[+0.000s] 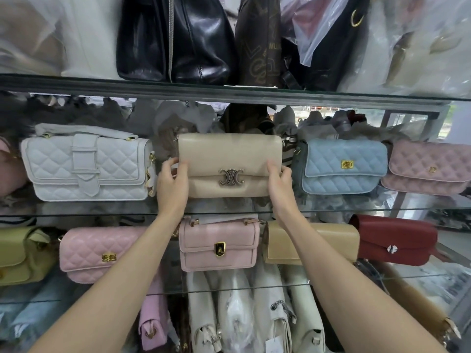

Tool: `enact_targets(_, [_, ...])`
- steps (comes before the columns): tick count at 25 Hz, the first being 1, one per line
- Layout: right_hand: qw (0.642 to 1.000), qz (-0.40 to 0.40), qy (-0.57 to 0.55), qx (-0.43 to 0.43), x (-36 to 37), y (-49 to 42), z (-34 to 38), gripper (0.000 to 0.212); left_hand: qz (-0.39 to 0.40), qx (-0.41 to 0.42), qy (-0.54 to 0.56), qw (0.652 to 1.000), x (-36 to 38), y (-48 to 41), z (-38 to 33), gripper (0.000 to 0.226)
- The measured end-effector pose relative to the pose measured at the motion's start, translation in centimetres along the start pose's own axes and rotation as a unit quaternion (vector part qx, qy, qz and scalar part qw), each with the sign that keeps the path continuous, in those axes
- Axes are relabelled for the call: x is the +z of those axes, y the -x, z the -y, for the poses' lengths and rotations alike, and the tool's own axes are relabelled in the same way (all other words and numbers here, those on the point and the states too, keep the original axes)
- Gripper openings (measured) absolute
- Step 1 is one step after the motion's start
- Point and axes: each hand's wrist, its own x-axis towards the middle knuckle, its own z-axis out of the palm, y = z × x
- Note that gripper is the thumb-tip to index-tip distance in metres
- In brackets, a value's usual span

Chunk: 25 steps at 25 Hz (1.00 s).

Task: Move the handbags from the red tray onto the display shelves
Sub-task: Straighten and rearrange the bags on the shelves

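Both hands hold the beige bag (230, 165) by its ends at the middle glass shelf (331, 209), in the gap between the white bag (86, 164) on its left and the blue bag (344, 166) on its right. The left hand (172, 186) pinches the bag's left end, thumb laid on the front face and the other fingers tucked behind, out of sight; the right hand (279, 183) does the same at the right end, thumb on the flap and fingers curled round the side. The bag stands upright, flap and metal clasp facing out, its bottom close to the shelf near the front edge; whether it rests on the glass or hangs just above cannot be told, since the wrists cover that line. The red tray is not in view. The step looks like seating and squaring this bag in its slot. The risks come from that tight slot and the slick glass. If the bag sits too near the front edge, letting go could tip it forward off the shelf onto the pink bag (219, 244) below. A sideways nudge while straightening could push the white bag's chain end or shove the blue bag into the dusty-pink bag (430, 168) beyond it. Drawing the fingers out from behind could also drag the bag forward.
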Motion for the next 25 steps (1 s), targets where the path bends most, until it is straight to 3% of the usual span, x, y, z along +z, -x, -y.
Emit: enact_targets(25, [1.0,0.005,0.013,-0.015,-0.09,-0.27,-0.54,0.044,-0.039,-0.002,-0.004,0.999,0.24,0.66,-0.78,0.028])
